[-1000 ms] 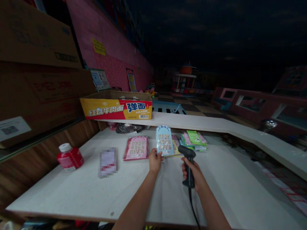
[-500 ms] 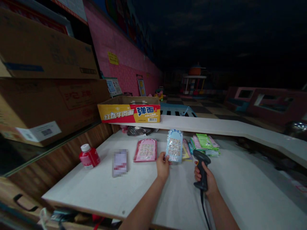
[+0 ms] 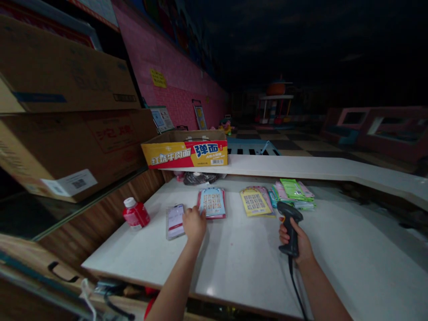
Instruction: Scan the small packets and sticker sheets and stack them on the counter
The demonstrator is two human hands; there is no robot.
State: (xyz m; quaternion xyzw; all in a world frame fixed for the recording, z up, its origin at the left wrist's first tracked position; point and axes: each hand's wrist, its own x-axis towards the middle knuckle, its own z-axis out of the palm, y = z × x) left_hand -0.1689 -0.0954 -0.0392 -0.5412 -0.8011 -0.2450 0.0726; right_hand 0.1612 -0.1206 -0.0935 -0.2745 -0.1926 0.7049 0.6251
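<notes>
White table [image 3: 240, 267] fills the foreground. Right hand [image 3: 299, 243] grips a barcode scanner [image 3: 290, 222], its cable [image 3: 292, 281] cut off below; left hand [image 3: 195, 224], grip impossible to tell, hides part of a smartphone [image 3: 175, 219] beside a blue card packet [image 3: 213, 200]. Beyond, an open noodle carton [image 3: 185, 154] mostly conceals its interior; the far room [image 3: 301, 58] fades into darkness.

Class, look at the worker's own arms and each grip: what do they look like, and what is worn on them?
The left forearm and right forearm are bare, with no sleeve in view. The left grip and right grip are ungloved hands. No watch or bracelet shows on either wrist; small rings or markings cannot be made out.
</notes>
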